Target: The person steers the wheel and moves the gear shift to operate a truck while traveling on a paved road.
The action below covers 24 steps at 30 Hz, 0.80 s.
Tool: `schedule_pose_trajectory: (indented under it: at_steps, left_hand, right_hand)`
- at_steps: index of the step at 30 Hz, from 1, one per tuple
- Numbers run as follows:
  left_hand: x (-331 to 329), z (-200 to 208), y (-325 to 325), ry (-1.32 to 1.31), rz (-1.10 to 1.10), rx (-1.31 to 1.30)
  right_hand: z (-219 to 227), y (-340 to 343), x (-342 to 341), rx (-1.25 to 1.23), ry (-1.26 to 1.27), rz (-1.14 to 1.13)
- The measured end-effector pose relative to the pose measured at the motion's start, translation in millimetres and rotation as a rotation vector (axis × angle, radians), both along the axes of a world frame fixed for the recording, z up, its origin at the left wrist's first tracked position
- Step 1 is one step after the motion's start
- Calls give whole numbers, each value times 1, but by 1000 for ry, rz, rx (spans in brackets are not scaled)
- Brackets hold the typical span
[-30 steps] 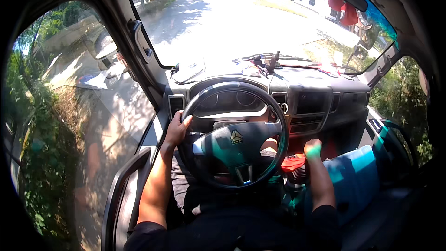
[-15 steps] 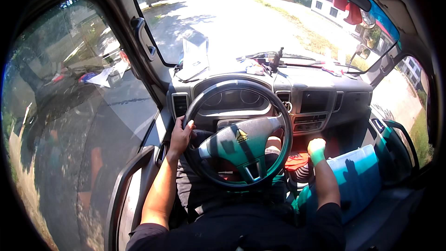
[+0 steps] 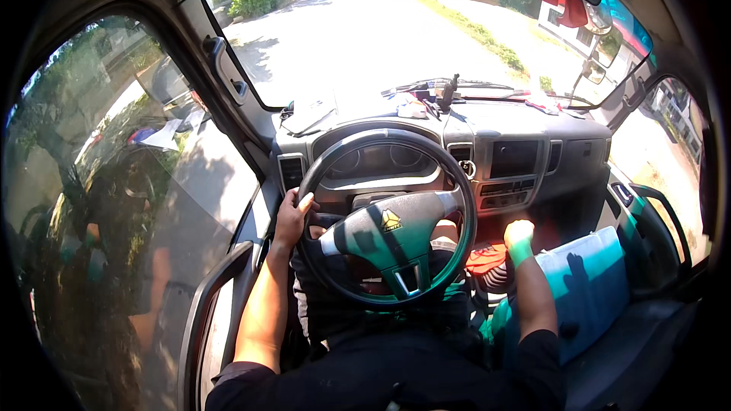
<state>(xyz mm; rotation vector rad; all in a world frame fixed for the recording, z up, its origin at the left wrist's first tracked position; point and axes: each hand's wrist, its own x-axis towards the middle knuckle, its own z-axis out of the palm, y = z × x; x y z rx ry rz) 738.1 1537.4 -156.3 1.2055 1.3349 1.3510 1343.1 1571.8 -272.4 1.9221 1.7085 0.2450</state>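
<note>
The black steering wheel (image 3: 383, 306) stands in front of me, with a grey centre pad and a gold emblem. My left hand (image 3: 293, 217) is closed around the left side of its rim, thumb lying over it. Low on the right, my right hand (image 3: 520, 239) makes a fist on top of the gear lever, whose knob is hidden inside it. The lever's dark ribbed boot (image 3: 499, 280) shows below the fist, beside a red cloth (image 3: 486, 259). Behind the wheel sits the instrument cluster (image 3: 381, 158), partly covered by the rim.
Papers (image 3: 311, 116) and a phone holder (image 3: 449, 93) lie or stand on the dashboard. A blue-white covered seat (image 3: 582, 289) is to my right. Through the windshield a bright road (image 3: 335, 30) runs ahead, with bushes (image 3: 255, 1) on its left and a white building at right.
The cab has moved forward along the road: the roadside bushes look nearer and the white building has slid right. Both hands keep their places on the wheel and lever.
</note>
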Motion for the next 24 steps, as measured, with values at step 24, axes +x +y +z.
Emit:
schedule_pose_trajectory:
  at_steps: [24]
  left_hand:
    - [1,3,3,15,-15,40]
  right_hand:
    - [-25,3,17,142,-155,115]
